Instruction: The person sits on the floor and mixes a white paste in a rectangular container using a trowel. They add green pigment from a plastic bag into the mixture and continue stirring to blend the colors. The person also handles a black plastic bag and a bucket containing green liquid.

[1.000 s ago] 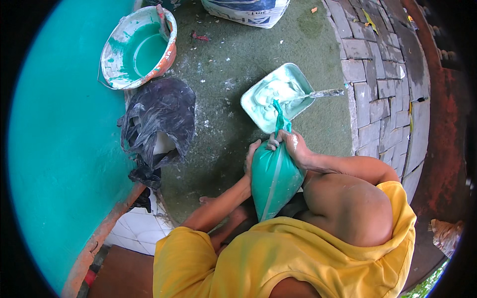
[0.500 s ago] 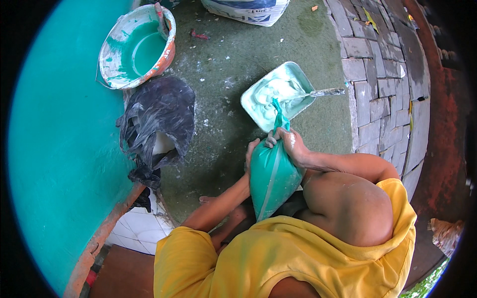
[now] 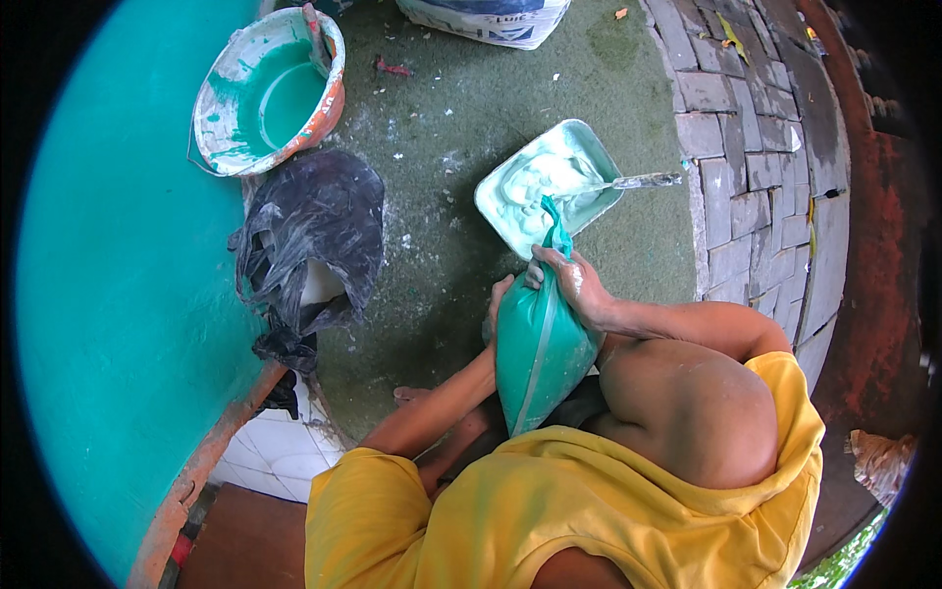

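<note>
My right hand [image 3: 571,285] is closed round the twisted neck of a full green plastic bag [image 3: 540,363]. My left hand [image 3: 499,312] holds the bag's left side, its fingers partly hidden behind it. The bag's narrow open end points into a rectangular tray [image 3: 493,214] of pale mint paste just beyond my hands. A streaked putty knife [image 3: 643,182] lies across the tray's right rim. The bag rests between my bent legs, against my yellow shirt.
A teal wall [image 3: 118,245] is on the left. Beside it stand a paint-streaked bucket [image 3: 334,74] holding green liquid and a crumpled black plastic bag [image 3: 314,216]. A white printed sack [image 3: 481,20] sits at the top. Grey paving [image 3: 726,226] runs along the right.
My right hand's fingers have risen slightly along the neck of the green bag. My left hand has moved very little, and the tray and other objects stand as before.
</note>
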### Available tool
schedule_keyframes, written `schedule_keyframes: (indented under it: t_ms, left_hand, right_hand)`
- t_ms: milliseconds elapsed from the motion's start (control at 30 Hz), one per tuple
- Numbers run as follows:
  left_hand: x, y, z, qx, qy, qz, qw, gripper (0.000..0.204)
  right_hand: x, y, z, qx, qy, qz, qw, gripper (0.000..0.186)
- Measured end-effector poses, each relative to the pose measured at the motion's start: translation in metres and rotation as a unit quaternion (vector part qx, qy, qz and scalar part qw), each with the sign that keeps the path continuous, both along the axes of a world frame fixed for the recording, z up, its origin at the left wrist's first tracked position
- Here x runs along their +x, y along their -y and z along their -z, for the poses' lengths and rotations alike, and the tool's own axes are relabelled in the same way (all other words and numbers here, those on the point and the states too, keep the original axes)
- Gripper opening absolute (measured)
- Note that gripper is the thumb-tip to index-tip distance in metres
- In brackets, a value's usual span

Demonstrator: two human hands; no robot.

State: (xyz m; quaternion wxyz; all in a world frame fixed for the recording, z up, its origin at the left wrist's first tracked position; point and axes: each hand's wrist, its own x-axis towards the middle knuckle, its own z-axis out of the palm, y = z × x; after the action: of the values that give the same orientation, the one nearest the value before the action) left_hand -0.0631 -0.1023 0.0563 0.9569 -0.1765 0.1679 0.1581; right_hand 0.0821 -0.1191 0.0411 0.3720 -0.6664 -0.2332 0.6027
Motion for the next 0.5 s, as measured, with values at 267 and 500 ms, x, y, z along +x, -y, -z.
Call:
schedule_keyframes:
  t_ms: [267, 500]
  left_hand:
    - [-0.005, 0.005, 0.004, -0.061, 0.071, -0.060, 0.994, 0.077]
    - [0.008, 0.005, 0.005, -0.046, 0.123, -0.057, 0.990, 0.075]
  right_hand:
    - [-0.007, -0.020, -0.023, -0.076, -0.004, -0.034, 0.997, 0.029]
    - [0.004, -0.003, 0.009, -0.094, 0.046, -0.010, 0.994, 0.029]
